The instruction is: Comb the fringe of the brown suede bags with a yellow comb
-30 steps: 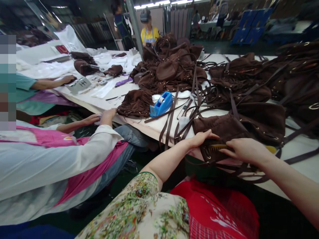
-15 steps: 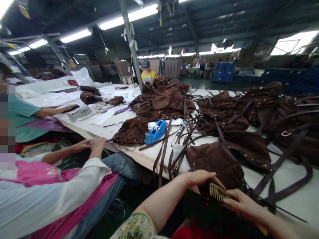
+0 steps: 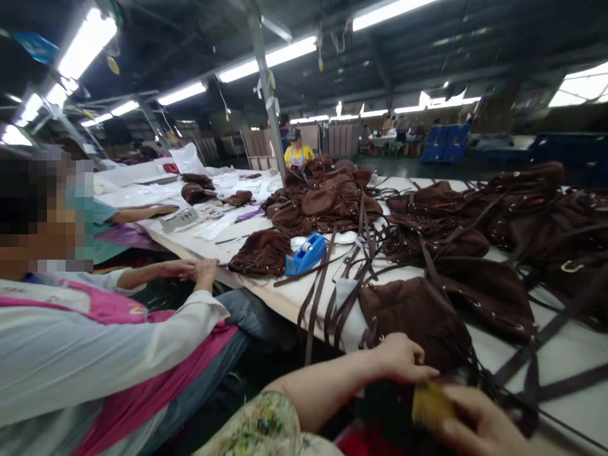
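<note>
A brown fringed bag (image 3: 413, 310) lies at the near edge of the white table, directly in front of me. My left hand (image 3: 401, 358) is at its near side, fingers bent and closed on the bag's edge; what lies under the fingertips is hidden. In my right hand (image 3: 479, 415) is a yellowish-brown comb (image 3: 431, 405), smeared by motion, just below the left fingertips. Dark straps hang over the table edge to the left of the bag. Another brown bag (image 3: 479, 297) with gold-coloured rings lies just behind it.
A blue tape dispenser (image 3: 306, 254) stands beside a smaller fringed brown piece (image 3: 261, 252). Piles of brown bags (image 3: 327, 196) cover the table's middle and right. At my left sits a co-worker in a pink apron (image 3: 114, 304), hands together at the table edge. A metal post (image 3: 270, 107) rises beyond.
The view has swung left, bringing more of the co-worker into sight. My left fingers have curled in. The comb in my right hand has turned and blurred, its teeth no longer distinct.
</note>
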A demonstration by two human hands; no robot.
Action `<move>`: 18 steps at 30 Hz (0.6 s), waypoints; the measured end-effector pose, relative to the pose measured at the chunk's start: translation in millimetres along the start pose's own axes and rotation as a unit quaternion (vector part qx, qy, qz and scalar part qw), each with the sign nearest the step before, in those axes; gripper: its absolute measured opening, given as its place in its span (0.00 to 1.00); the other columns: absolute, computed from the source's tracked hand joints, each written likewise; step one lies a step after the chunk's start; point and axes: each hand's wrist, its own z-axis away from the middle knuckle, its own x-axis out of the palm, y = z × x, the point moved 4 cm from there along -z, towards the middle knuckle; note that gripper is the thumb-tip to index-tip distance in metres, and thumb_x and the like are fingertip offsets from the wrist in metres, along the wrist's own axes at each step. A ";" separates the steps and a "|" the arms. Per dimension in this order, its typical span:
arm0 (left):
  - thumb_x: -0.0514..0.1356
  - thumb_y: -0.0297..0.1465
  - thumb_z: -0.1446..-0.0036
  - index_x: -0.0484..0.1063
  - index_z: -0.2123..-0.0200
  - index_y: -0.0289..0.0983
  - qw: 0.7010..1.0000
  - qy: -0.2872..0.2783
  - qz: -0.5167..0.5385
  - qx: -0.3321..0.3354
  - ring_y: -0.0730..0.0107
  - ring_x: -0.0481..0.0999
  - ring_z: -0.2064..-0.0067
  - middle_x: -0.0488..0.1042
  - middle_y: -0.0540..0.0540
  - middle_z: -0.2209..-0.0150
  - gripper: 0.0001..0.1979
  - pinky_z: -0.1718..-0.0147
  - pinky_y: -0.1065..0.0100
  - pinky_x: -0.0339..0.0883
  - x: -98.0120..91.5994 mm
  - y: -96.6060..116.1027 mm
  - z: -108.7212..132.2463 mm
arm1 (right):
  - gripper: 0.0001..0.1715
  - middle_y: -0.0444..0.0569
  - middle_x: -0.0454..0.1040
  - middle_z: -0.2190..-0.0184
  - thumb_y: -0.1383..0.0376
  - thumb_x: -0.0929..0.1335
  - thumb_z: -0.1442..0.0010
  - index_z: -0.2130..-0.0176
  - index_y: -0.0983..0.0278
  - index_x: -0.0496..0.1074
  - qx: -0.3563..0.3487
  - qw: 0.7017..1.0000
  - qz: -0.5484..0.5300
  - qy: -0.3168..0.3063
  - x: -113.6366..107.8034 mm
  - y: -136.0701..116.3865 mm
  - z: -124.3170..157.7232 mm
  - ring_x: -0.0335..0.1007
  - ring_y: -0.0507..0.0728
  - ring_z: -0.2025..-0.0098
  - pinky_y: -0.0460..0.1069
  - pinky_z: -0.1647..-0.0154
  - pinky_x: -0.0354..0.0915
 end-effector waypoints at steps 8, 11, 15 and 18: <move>0.51 0.42 0.38 0.73 0.54 0.35 0.949 0.119 -0.133 0.260 0.62 0.72 0.49 0.71 0.39 0.45 0.20 0.51 0.61 0.67 20.8 28.5 58.2 | 0.28 0.51 0.74 0.74 0.43 0.59 0.37 0.73 0.61 0.69 0.029 0.904 0.400 0.151 -79.2 39.2 -49.5 0.70 0.59 0.71 0.50 0.72 0.57; 0.46 0.36 0.34 0.63 0.41 0.34 0.953 0.269 -0.056 0.127 0.62 0.61 0.37 0.61 0.39 0.36 0.23 0.39 0.58 0.57 -16.5 6.0 42.3 | 0.29 0.50 0.73 0.74 0.44 0.57 0.36 0.73 0.61 0.68 -0.013 0.860 0.496 0.119 -69.6 45.3 -53.3 0.68 0.58 0.72 0.50 0.74 0.52; 0.39 0.35 0.31 0.63 0.40 0.31 0.983 0.167 -0.049 0.058 0.70 0.61 0.36 0.65 0.41 0.38 0.25 0.36 0.65 0.52 -36.7 -20.3 -4.9 | 0.28 0.49 0.73 0.73 0.44 0.59 0.36 0.73 0.61 0.69 -0.043 0.853 0.519 0.031 -51.2 51.3 -46.9 0.70 0.58 0.71 0.50 0.73 0.52; 0.41 0.38 0.31 0.67 0.42 0.35 0.986 0.117 -0.095 0.074 0.70 0.59 0.35 0.64 0.44 0.37 0.24 0.35 0.66 0.49 -31.7 -25.2 -21.2 | 0.28 0.49 0.75 0.73 0.44 0.60 0.37 0.74 0.61 0.70 -0.024 0.874 0.484 -0.029 -35.9 57.7 -34.1 0.72 0.58 0.70 0.50 0.72 0.54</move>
